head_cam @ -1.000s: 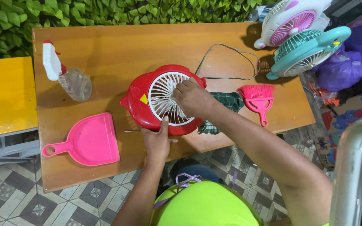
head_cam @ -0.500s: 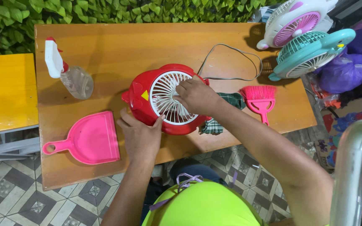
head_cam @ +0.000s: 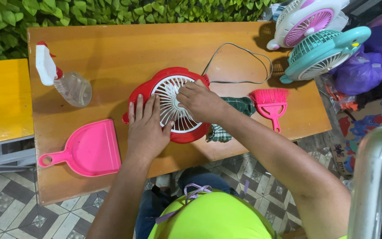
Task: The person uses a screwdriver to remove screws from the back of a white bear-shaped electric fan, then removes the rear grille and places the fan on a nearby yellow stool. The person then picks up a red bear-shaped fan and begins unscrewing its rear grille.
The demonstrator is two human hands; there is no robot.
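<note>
A red fan (head_cam: 173, 106) with a white grille is seen, beside a green checked cloth (head_cam: 228, 119), a pink dustpan (head_cam: 89, 148), a pink brush (head_cam: 270, 104) and a teal fan (head_cam: 323, 53).

A brown wooden table (head_cam: 111, 48) is standing on patterned grey floor tiles (head_cam: 5, 208). Leafy green hedge (head_cam: 124, 11) is lining its far edge, beyond the hands, and a yellow bench (head_cam: 1, 102) is sitting left of them.

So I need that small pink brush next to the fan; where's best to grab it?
Take the pink brush by its narrow handle, coming from the near table edge. It lies flat, bristles pointing away, the handle end toward the person and free, clear of the checked cloth.
</note>
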